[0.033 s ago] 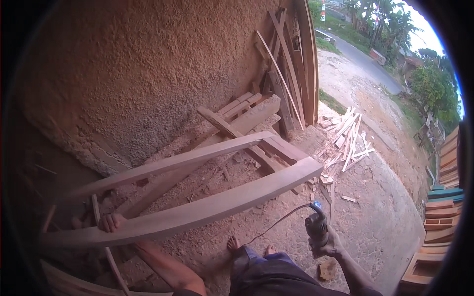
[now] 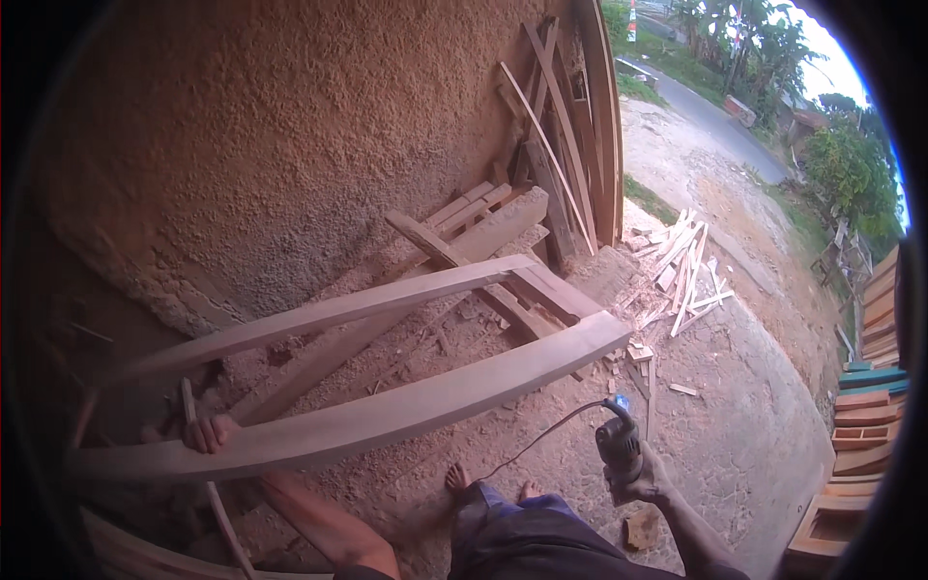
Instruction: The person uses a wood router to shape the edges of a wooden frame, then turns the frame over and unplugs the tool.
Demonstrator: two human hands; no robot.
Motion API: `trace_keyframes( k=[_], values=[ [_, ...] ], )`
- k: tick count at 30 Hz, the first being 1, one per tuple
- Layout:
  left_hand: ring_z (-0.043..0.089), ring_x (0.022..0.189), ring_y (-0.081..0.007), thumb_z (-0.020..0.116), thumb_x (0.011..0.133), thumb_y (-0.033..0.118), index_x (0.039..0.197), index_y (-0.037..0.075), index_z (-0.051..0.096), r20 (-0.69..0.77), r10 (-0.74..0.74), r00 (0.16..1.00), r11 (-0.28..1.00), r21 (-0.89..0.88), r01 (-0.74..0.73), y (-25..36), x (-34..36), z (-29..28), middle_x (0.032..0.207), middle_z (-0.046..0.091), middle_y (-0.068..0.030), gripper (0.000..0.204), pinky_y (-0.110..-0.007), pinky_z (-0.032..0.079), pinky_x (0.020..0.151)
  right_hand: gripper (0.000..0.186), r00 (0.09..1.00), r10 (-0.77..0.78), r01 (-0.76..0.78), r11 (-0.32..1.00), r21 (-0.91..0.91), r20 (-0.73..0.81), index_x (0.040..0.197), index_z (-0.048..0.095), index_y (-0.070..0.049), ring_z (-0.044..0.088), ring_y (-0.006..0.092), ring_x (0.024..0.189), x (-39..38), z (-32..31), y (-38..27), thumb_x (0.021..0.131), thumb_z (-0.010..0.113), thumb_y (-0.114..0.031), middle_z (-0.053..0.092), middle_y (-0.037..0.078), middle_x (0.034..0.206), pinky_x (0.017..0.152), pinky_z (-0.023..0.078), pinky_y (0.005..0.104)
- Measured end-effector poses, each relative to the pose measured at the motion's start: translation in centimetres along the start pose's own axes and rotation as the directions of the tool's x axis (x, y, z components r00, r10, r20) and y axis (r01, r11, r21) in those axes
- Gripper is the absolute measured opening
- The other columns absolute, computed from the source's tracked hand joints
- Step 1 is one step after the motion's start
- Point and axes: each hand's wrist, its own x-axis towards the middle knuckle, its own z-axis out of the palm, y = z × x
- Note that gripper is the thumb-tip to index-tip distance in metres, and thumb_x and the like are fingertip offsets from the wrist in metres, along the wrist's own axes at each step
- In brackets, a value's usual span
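A long wooden frame (image 2: 416,420) of pale planed timber lies tilted across the middle, with two long rails joined by a short end piece at the right. Toward its left end my left hand (image 2: 211,434) is closed round the near rail, fingers curled over the top edge and forearm passing beneath. My right hand (image 2: 650,483) grips a dark corded power tool (image 2: 619,451), held off to the right of the frame and apart from it. The cord (image 2: 541,432) bends from the tool's upper end down toward my feet. Its working end is not clear.
Under the frame a plank (image 2: 449,253) and a thick beam (image 2: 507,224) lie against the rough wall (image 2: 319,126). Boards (image 2: 561,126) lean at the wall's end. Thin offcuts (image 2: 684,261) are heaped on the dusty floor. Stacked wooden pieces (image 2: 865,435) stand at the far right.
The wooden frame has shifted slightly left, and my left hand has moved left with it. My right hand and the power tool stay nearly in place.
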Motion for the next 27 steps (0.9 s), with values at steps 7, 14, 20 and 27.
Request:
trace_keyframes(
  k=[7,14,20,27],
  values=[
    [0.040,0.061,-0.0124,0.042,0.114,0.025,0.083,0.013,0.038,0.343,0.203,0.917,-0.288,-0.874,0.391,15.7,16.2,3.2,0.073,0.039,0.0004,0.034,-0.027,0.038,0.065,0.086,0.995,0.096,-0.085,0.900,-0.428,0.004,0.125,0.058,-0.010,0.073,0.0275,0.103,-2.0,-3.8,4.0,0.052,0.097,-0.034,0.073,0.011,0.112,0.094,0.057,0.0393],
    [0.049,0.062,-0.0139,0.039,0.117,0.029,0.091,0.010,0.043,0.547,0.412,0.728,0.182,-0.833,0.523,24.3,29.3,6.0,0.076,0.048,-0.0022,0.033,-0.029,0.047,0.059,0.091,0.995,0.101,-0.080,0.891,-0.448,0.023,0.131,0.058,-0.011,0.072,0.0294,0.108,-4.9,-5.3,6.3,0.052,0.095,-0.038,0.073,0.012,0.114,0.096,0.056,0.0399],
    [0.069,0.084,-0.0324,0.034,0.117,0.032,0.117,0.006,0.043,0.880,0.470,-0.071,0.754,-0.358,0.551,33.6,44.3,8.3,0.093,0.061,-0.0120,0.027,-0.050,0.060,0.077,0.091,0.998,0.005,0.009,0.971,-0.239,0.055,0.131,0.058,-0.012,0.072,0.0260,0.107,-4.8,-5.0,9.4,0.052,0.095,-0.036,0.073,0.009,0.112,0.096,0.056,0.0387],
    [0.067,0.120,-0.0434,0.048,0.111,0.038,0.143,0.005,0.043,0.549,0.433,-0.715,0.599,0.417,0.684,33.9,38.7,19.6,0.122,0.063,-0.0222,0.047,-0.068,0.050,0.105,0.088,0.997,0.054,-0.038,0.957,-0.288,0.048,0.129,0.056,-0.012,0.073,0.0244,0.105,-3.5,-2.9,8.0,0.053,0.096,-0.033,0.074,0.007,0.113,0.095,0.057,0.0383]
  ],
)
